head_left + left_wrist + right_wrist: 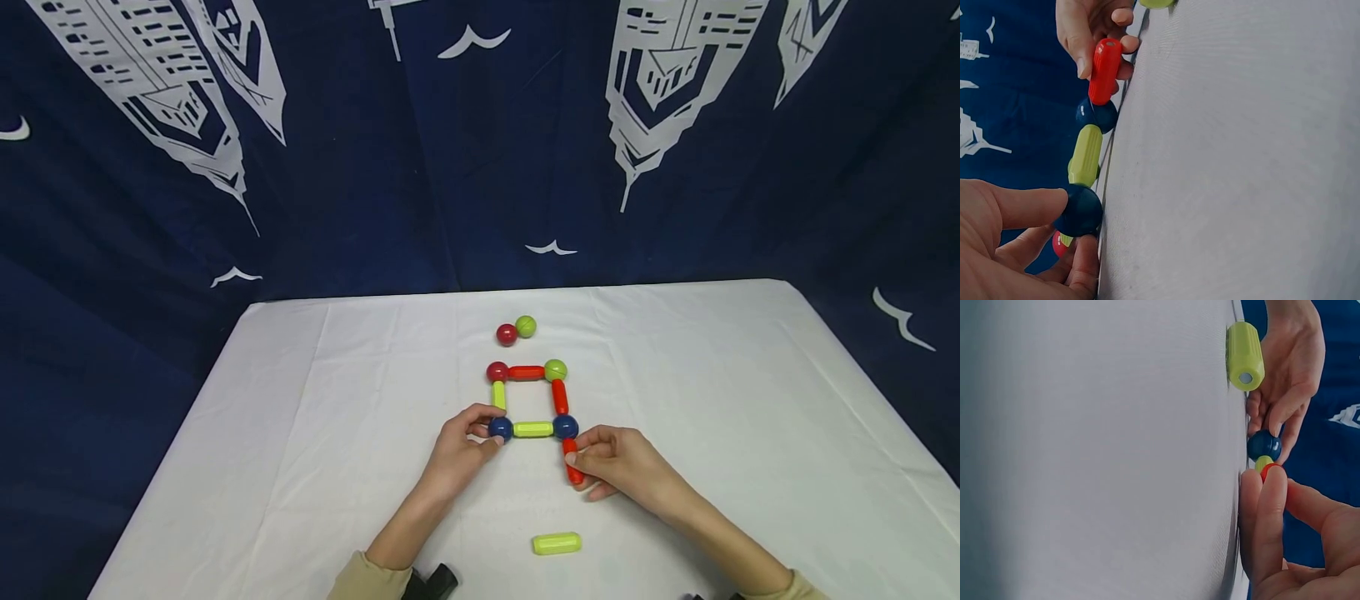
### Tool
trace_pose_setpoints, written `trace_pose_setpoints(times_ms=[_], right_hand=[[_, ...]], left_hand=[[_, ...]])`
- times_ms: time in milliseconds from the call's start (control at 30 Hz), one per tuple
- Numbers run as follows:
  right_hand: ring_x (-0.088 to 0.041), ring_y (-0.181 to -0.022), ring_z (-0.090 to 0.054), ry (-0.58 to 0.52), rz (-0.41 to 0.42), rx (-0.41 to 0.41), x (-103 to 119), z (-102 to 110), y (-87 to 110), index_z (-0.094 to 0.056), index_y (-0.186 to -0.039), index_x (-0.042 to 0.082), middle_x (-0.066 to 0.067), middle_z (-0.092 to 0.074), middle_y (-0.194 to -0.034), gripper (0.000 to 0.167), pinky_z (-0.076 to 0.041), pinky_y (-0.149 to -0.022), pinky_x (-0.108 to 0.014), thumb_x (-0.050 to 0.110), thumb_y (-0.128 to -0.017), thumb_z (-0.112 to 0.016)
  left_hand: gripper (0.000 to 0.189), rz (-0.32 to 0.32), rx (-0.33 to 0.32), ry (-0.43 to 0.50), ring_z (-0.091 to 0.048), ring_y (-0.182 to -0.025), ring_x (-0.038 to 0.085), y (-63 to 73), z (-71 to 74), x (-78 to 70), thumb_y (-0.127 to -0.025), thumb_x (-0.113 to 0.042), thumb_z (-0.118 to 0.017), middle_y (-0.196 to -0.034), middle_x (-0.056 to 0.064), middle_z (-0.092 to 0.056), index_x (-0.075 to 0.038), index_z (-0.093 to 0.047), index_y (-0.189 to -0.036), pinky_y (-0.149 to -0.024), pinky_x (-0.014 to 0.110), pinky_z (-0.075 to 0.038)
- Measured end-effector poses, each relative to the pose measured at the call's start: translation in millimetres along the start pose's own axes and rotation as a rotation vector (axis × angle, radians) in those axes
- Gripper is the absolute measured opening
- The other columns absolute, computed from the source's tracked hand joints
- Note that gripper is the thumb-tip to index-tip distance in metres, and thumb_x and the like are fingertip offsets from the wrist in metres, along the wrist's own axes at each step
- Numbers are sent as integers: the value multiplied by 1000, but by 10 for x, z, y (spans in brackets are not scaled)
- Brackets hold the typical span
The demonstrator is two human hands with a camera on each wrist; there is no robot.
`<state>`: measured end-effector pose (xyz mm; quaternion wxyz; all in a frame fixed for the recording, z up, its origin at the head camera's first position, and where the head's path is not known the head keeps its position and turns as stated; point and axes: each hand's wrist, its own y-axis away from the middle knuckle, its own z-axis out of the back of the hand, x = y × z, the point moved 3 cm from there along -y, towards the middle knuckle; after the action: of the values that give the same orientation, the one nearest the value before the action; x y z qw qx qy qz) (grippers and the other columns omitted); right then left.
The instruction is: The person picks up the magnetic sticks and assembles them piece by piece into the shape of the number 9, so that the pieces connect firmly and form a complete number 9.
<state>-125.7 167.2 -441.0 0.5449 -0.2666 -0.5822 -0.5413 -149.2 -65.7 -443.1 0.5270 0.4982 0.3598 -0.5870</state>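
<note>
Ball [1082, 211], glossy blue, pinched by left hand [463, 443]; ridged red rod [1105, 70] gripped by right hand [624, 467]; creased white cloth [375, 392] beneath.

Loc.: looks like a staged tabletop rec. set-up; home, lab or office, can't tell. Evid.: white-fabric-covered table [337, 483]; navy-blue fabric backdrop [450, 167] behind & at both sides, w/ printed white upside-down bldgs. [150, 67] & white bird shapes [474, 42], hides rm. beyond. Blk. hard-edged gear [440, 581] nr. beige L sleeve [371, 579].
</note>
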Motion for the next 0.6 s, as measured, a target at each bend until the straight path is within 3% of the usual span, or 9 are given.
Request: trace_pose_setpoints(times_ms=[200, 367, 600], right_hand=[[-24, -72, -67, 56, -3, -15, 50, 27, 3, -56, -113, -9, -10, -69, -83, 41, -58, -63, -36, 21, -90, -73], [-26, -75, -67, 70, 32, -21, 136, 199, -34, -60, -111, -8, -13, -69, -87, 32, -58, -65, -35, 18, -94, -68], [-30, -87, -63, 194, 180, -24, 275, 450, -261, -60, -118, -6, -16, -68, -101, 30, -57, -70, -34, 13, -95, -65]], left_hand=[[31, -9, -2, 5, -51, -88, 21, -2, 6, -2, -87, 6, -66, -96, 8, -60, -3, -67, -116, -66, 23, -43], [31, -5, -5, 1, -50, -89, 20, -2, 6, 0, -87, 6, -66, -97, 6, -60, -4, -67, -116, -67, 23, -43], [31, -11, -12, 23, -49, -88, 21, 23, 18, -39, -86, 6, -67, -98, 10, -60, -3, -67, -116, -65, 22, -41]])
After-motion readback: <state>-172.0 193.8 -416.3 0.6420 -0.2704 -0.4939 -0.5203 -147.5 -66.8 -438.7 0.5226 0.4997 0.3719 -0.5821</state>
